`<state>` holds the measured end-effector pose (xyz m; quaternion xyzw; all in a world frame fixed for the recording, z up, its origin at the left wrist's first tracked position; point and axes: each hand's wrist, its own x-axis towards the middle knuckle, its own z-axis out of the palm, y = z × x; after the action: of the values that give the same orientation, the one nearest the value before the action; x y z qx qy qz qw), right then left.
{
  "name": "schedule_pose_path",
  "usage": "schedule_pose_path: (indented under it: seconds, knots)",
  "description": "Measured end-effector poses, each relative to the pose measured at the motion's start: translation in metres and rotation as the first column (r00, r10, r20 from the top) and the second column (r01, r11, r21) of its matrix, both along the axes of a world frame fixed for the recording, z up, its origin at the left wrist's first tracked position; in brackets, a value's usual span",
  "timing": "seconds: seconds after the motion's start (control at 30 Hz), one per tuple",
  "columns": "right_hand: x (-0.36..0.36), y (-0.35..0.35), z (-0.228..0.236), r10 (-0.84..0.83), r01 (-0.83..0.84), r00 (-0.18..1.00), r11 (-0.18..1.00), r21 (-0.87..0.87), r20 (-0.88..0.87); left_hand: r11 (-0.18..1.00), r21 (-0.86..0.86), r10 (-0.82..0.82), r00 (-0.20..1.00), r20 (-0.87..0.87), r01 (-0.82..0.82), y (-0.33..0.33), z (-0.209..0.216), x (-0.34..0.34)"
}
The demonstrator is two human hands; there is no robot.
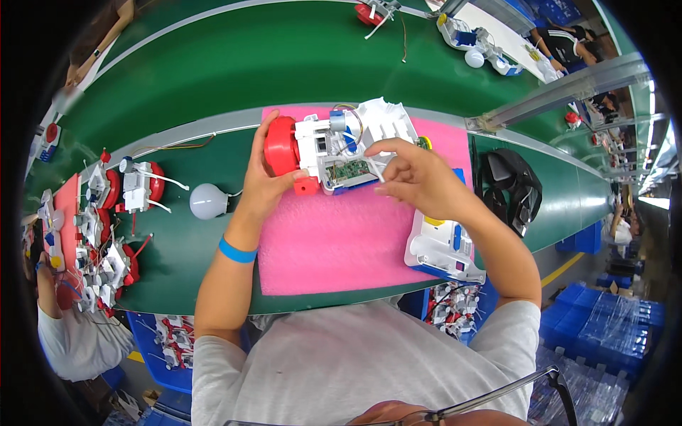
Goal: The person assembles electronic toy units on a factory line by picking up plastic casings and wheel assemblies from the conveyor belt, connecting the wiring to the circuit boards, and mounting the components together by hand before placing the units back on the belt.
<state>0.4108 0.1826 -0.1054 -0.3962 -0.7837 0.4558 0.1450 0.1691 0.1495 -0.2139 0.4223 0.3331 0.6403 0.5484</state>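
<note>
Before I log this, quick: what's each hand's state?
Left hand: closed on the red part.
Right hand: partly curled at a white strip; grip cannot be told.

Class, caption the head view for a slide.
Left hand holds red-white unit over pink mat, right hand by its circuit board.

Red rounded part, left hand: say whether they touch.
Touching: the head view shows the left hand curled around the left side of the red rounded part.

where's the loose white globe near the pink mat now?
Head view, left of center: the white globe lies on the green bench, between a red-and-white assembly and the person's left hand.
</note>
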Motion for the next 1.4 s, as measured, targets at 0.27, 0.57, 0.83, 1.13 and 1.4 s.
schedule_pose_path:
  seconds: [0.27,0.57,0.83,1.13,1.4]
  knots:
    - [-0.01,0.005,-0.011,-0.07,-0.051,0.975,0.855,-0.516,-0.213,1.0,-0.01,0.007,1.0,-0.005,-0.007,-0.002,0.002,0.004]
    - [-0.028,0.028,-0.024,0.25,-0.253,0.967,0.965,0.065,0.05,0.994,-0.092,0.055,0.997,0.045,-0.051,0.001,0.003,0.005]
    - [-0.029,0.038,-0.026,0.403,-0.399,0.914,0.865,0.305,0.05,0.993,-0.113,0.049,0.998,0.04,-0.044,0.002,0.002,0.003]
    - [-0.026,0.043,-0.024,0.406,-0.368,0.913,0.856,0.365,-0.031,0.992,-0.117,0.046,0.996,0.072,-0.037,0.003,0.002,0.003]
    - [-0.032,0.05,-0.034,0.311,-0.314,0.946,0.819,0.481,0.088,0.984,-0.143,0.112,0.993,0.044,-0.105,0.006,0.001,0.004]
